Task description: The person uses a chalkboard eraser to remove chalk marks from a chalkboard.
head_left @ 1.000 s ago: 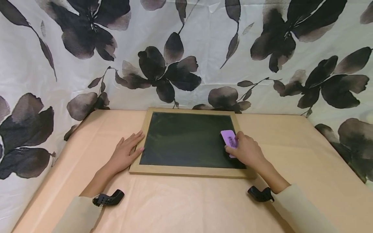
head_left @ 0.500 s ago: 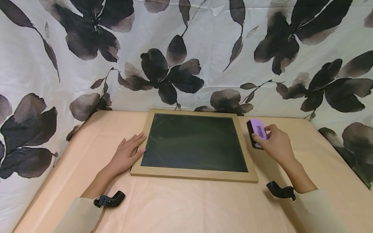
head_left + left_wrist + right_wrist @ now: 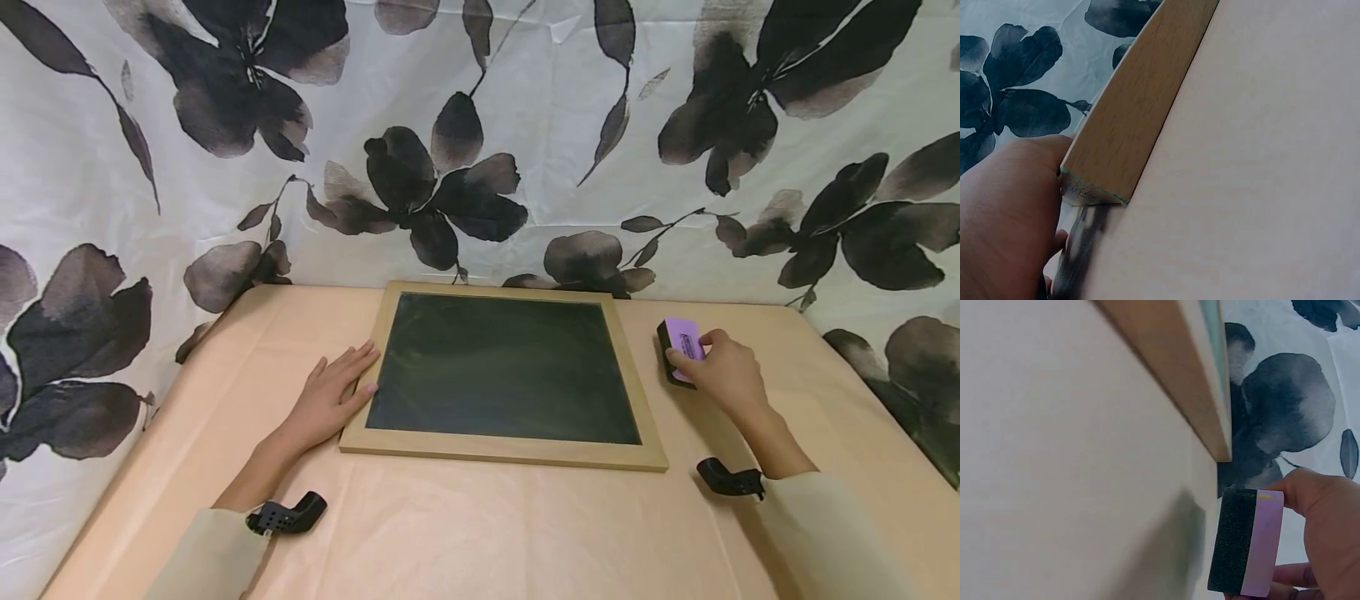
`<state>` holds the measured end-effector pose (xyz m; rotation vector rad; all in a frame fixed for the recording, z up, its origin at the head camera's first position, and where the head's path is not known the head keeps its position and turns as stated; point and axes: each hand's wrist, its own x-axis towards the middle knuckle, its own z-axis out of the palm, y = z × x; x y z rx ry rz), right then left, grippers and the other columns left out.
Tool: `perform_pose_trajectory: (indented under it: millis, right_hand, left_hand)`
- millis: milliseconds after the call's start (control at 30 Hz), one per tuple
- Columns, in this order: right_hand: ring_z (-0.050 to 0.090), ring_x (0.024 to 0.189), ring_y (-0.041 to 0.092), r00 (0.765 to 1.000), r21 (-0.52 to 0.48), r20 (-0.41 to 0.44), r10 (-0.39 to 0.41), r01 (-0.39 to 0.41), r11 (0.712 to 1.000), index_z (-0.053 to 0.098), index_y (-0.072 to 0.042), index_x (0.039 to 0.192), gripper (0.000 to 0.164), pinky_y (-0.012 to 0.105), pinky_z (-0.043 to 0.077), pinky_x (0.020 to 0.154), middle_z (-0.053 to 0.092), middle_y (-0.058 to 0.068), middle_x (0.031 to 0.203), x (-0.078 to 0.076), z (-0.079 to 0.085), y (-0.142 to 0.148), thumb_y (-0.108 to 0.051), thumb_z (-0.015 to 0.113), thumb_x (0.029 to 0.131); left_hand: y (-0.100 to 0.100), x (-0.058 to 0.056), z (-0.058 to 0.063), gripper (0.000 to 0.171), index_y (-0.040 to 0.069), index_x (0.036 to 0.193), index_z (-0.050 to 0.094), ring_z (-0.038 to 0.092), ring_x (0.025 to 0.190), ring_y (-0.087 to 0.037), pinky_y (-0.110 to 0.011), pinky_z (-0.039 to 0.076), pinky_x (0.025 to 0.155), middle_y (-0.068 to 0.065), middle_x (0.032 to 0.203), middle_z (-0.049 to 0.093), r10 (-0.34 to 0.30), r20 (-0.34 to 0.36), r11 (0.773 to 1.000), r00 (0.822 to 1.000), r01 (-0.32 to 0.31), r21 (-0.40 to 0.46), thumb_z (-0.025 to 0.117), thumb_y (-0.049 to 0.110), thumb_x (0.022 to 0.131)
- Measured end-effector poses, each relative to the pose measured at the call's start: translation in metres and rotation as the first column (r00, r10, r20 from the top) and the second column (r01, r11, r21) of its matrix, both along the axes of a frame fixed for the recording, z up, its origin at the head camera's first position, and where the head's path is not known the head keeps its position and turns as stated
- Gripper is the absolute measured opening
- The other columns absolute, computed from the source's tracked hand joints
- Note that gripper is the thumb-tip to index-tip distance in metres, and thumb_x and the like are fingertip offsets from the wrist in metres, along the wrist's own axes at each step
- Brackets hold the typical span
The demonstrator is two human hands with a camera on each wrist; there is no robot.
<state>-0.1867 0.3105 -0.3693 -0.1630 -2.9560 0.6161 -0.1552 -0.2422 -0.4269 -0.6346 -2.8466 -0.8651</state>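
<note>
A small chalkboard (image 3: 502, 367) in a light wooden frame lies on the table, its dark surface bare apart from faint smears. My left hand (image 3: 327, 398) rests on the frame's left side with fingers extended; in the left wrist view the hand (image 3: 1010, 215) is beside the wooden edge (image 3: 1132, 106). To the right of the board, my right hand (image 3: 727, 372) grips a purple and black eraser (image 3: 684, 340) between thumb and fingers. The right wrist view shows the eraser (image 3: 1247, 544) side on, its black felt facing the table. Whether it touches the table I cannot tell.
A peach-coloured cover (image 3: 480, 533) spreads over the table. Behind and at the sides hangs a white cloth (image 3: 555, 125) printed with dark flowers. Black cameras are strapped to both wrists.
My right hand has carried the eraser off the chalkboard's right part to the right, past the frame, then slightly farther right and down. The left hand has stayed on the frame.
</note>
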Motion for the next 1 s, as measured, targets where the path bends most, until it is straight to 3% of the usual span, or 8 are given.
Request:
perform_pose_trajectory:
  millis: [400,700,900,1000]
  right_hand:
    - [0.054,0.068,0.034,0.996,0.021,0.068,0.058,-0.059,0.998,0.047,0.018,0.115,0.073,0.035,0.041,0.048,0.058,0.028,0.087,0.000,-0.013,-0.002,-0.049,0.061,0.088]
    - [0.056,0.070,0.035,0.996,0.041,0.020,0.086,-0.087,0.995,0.046,0.020,0.118,0.072,0.039,0.043,0.050,0.058,0.028,0.086,0.006,-0.018,-0.005,-0.045,0.061,0.090]
    - [0.054,0.070,0.034,0.996,0.061,0.033,0.080,-0.082,0.995,0.044,0.019,0.122,0.079,0.039,0.042,0.051,0.057,0.028,0.087,0.011,-0.020,-0.004,-0.052,0.058,0.090]
    - [0.057,0.074,0.041,0.996,0.074,0.056,0.068,-0.072,0.995,0.042,0.019,0.125,0.084,0.045,0.045,0.053,0.057,0.034,0.095,0.013,-0.019,-0.003,-0.057,0.055,0.090]
  left_hand:
    - [0.002,-0.003,-0.003,0.059,0.010,0.148,0.039,0.023,0.140,-0.037,-0.063,0.004,0.109,-0.011,0.154,0.029,-0.005,-0.001,1.000,1.000,0.005,-0.006,0.056,0.033,0.097]
    - [0.003,-0.002,-0.004,0.058,0.009,0.147,0.039,0.023,0.140,-0.038,-0.063,0.004,0.108,-0.011,0.154,0.029,-0.005,-0.002,1.000,1.000,0.005,-0.003,0.056,0.032,0.097]
    - [0.004,-0.003,-0.005,0.058,0.009,0.147,0.040,0.025,0.139,-0.038,-0.063,0.004,0.108,-0.011,0.153,0.030,-0.003,-0.017,1.000,1.000,0.003,-0.001,0.057,0.032,0.096]
    - [0.005,-0.003,-0.006,0.058,0.009,0.147,0.040,0.025,0.139,-0.038,-0.063,0.004,0.108,-0.011,0.153,0.030,-0.002,-0.013,1.000,1.000,0.002,-0.002,0.057,0.032,0.096]
